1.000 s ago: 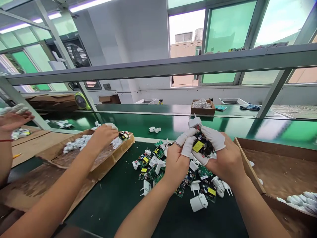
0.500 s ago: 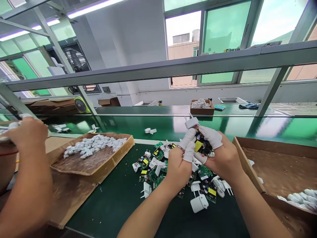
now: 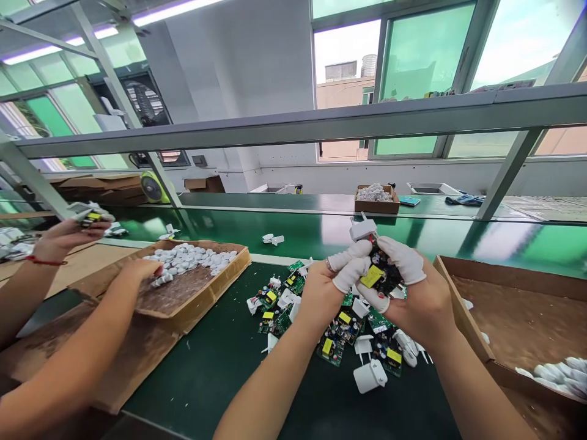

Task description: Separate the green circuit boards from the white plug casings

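Observation:
In front of me, above the pile, my left hand (image 3: pixel 342 275) and my right hand (image 3: pixel 415 278) are both closed on one circuit board (image 3: pixel 385 275) with a yellow transformer. White covers wrap several fingertips. A white plug piece (image 3: pixel 364 230) sticks up at the board's top end, attached by what looks like a wire. Fingers hide parts of the board. Below lies a pile of circuit boards (image 3: pixel 342 330) mixed with white plug pieces. At its near edge rests a white charger housing (image 3: pixel 369 376).
A cardboard tray (image 3: pixel 183 308) of small white pieces (image 3: pixel 188 260) stands left; another tray (image 3: pixel 513 299) with white pieces stands right. At far left, a co-worker's hand (image 3: pixel 68 235) holds a board, and their other hand (image 3: pixel 142 269) reaches into the left tray. A metal rail (image 3: pixel 293 131) crosses ahead.
My hands still hold the board, now turned slightly, with its yellow transformer more exposed. The co-worker's near hand has moved right into the left tray. My view has shifted a little.

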